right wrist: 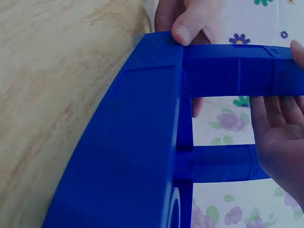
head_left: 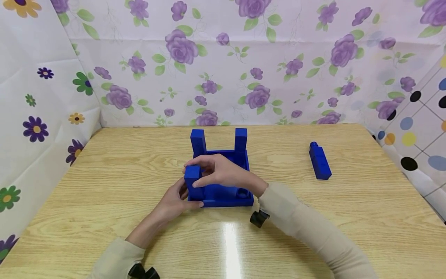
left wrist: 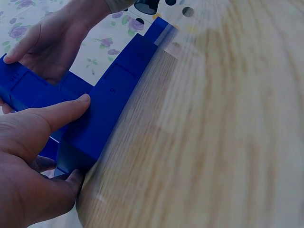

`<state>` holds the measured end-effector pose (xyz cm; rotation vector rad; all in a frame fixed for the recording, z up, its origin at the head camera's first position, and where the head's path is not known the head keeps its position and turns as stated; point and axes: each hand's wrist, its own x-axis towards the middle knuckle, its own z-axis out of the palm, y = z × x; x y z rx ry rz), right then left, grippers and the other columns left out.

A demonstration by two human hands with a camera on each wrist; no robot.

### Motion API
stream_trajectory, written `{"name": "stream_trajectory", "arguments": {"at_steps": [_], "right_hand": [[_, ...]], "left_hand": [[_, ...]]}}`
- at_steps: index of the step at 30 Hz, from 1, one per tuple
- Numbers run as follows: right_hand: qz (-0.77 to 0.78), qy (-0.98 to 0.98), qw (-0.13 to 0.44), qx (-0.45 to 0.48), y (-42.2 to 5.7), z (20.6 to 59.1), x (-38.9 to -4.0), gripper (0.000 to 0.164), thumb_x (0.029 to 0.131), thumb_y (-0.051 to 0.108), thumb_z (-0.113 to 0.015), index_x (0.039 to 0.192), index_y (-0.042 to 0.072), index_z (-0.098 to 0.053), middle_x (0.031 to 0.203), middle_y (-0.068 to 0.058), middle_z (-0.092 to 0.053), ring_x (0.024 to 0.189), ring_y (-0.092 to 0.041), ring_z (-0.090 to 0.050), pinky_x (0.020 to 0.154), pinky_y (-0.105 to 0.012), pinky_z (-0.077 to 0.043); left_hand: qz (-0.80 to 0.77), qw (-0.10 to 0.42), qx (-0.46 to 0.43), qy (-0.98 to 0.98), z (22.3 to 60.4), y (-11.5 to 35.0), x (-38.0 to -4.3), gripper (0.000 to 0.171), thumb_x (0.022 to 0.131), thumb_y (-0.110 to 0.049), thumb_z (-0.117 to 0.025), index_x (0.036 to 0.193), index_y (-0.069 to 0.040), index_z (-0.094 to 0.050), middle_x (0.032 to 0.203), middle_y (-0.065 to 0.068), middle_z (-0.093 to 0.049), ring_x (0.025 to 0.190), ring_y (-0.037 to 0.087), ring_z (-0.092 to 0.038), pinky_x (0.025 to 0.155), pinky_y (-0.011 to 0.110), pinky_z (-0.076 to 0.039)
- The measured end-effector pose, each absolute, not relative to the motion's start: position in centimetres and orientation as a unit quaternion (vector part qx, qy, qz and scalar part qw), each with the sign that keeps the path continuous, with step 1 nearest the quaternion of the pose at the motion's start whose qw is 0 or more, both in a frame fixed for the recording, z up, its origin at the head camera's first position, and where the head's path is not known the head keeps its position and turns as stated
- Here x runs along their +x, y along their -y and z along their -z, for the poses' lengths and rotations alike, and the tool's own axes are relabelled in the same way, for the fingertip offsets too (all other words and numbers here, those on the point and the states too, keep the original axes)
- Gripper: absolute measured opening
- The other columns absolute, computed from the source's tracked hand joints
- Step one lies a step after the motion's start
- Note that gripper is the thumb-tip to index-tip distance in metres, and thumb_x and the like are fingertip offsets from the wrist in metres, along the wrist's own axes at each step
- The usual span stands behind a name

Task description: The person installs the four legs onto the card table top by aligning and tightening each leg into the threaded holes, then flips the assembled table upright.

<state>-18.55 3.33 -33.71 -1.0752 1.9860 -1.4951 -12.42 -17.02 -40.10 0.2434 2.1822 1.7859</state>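
A shallow blue square base (head_left: 228, 203) with a raised rim lies on the table, with blue square posts standing at three of its corners. My right hand (head_left: 224, 172) grips the near-left post (head_left: 192, 173) by its upper part, thumb on the near side and fingers round the back. At that same corner my left hand (head_left: 172, 203) holds the base, its thumb along the front wall, as the left wrist view also shows. Two more posts, the back-left one (head_left: 198, 143) and the back-right one (head_left: 241, 140), rise behind. A round socket (head_left: 242, 193) shows in the near-right corner.
A loose blue post (head_left: 319, 162) with a round knobbed end lies on the wooden table (head_left: 278, 240) to the right. Flower-printed sheeting (head_left: 223, 77) stands along the back edge, and more patterned sheeting borders both sides.
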Motion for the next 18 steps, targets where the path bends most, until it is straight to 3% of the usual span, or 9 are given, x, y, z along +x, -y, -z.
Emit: {"name": "stream_trajectory", "arguments": {"at_steps": [11, 18], "right_hand": [[0.539, -0.732, 0.156, -0.386, -3.1, 33.9, -16.8, 0.049, 0.091, 0.008, -0.068, 0.138, 0.007, -0.053, 0.118, -0.007, -0.066, 0.103, -0.011, -0.064, 0.088, -0.025, -0.052], [0.507, -0.781, 0.139, -0.337, -3.3, 33.4, -15.9, 0.048, 0.091, 0.017, -0.07, 0.136, 0.009, -0.055, 0.119, -0.004, -0.066, 0.109, -0.012, -0.062, 0.089, -0.025, -0.051]], "left_hand": [[-0.629, 0.149, 0.086, -0.758, 40.0, 16.9, -12.3, 0.088, 0.079, -0.006, -0.079, 0.151, -0.008, -0.028, 0.15, 0.019, -0.034, 0.139, 0.034, -0.029, 0.111, 0.044, -0.029], [-0.625, 0.147, 0.086, -0.762, 40.3, 16.8, -12.4, 0.089, 0.079, -0.007, -0.08, 0.151, -0.009, -0.028, 0.151, 0.018, -0.033, 0.139, 0.034, -0.029, 0.111, 0.044, -0.029]]}}
